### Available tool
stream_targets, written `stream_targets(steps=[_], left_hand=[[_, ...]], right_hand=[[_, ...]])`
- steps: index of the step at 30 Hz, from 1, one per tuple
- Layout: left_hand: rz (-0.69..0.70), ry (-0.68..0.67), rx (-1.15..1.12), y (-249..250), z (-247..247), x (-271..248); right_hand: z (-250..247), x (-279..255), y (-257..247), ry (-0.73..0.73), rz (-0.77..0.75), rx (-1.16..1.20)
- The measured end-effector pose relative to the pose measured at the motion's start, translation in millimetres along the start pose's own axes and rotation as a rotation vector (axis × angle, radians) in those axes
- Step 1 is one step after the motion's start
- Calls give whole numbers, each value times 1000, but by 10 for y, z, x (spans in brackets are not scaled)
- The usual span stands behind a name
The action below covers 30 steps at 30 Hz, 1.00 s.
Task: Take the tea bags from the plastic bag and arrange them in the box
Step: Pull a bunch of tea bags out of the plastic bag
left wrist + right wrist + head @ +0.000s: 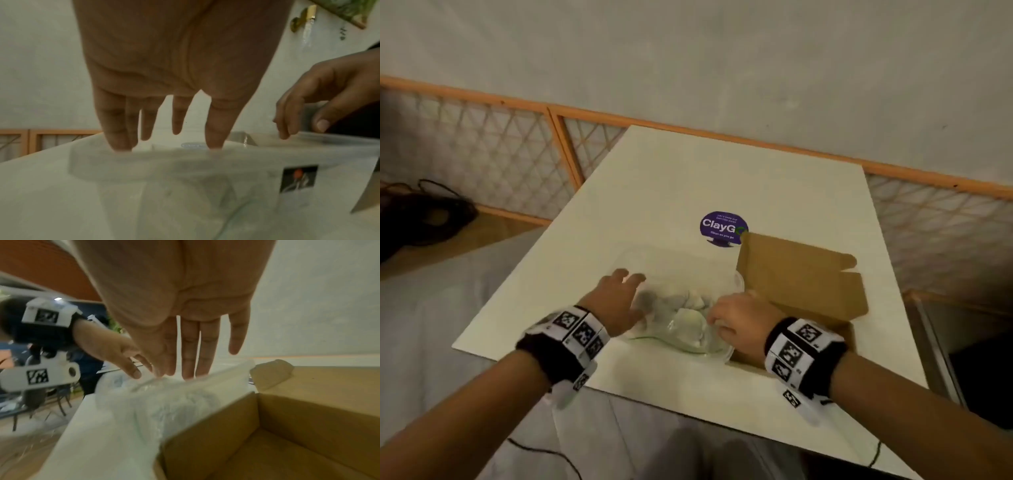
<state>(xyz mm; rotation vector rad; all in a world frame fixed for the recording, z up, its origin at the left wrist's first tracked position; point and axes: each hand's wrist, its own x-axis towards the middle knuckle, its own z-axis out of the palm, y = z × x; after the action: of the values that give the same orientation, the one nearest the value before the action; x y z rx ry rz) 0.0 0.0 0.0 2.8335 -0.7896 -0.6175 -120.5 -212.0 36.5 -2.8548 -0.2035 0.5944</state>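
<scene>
A clear plastic bag lies in the middle of the white table, with several pale tea bags heaped inside. My left hand lies on the bag's left side, and its straight fingers touch the top fold of the bag. My right hand is at the bag's right edge, fingers pointing down onto the plastic. A dark printed tag shows through the film. The brown cardboard box stands open just right of the bag, and the part of its inside that shows holds nothing.
A round purple ClayGo sticker sits on the table behind the bag. An orange wooden lattice railing runs behind the table along a plain wall. Black cables lie on the floor at the left. The table's near edge is just under my wrists.
</scene>
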Motion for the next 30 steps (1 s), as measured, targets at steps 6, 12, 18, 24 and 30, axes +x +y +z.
stream_targets(steps=[6, 12, 18, 24, 30], left_hand=[[6, -62, -3, -68, 150, 78], [-40, -7, -119, -75, 115, 162], [46, 102, -823, 44, -66, -44], [141, 68, -1559, 315, -262, -202], [238, 386, -1661, 400, -138, -325]], right_hand=[[363, 165, 57, -5, -73, -99], [420, 192, 58, 129, -53, -33], [393, 61, -225, 273, 10, 108], [351, 110, -461, 471, 53, 203], [223, 199, -255, 697, 181, 489]])
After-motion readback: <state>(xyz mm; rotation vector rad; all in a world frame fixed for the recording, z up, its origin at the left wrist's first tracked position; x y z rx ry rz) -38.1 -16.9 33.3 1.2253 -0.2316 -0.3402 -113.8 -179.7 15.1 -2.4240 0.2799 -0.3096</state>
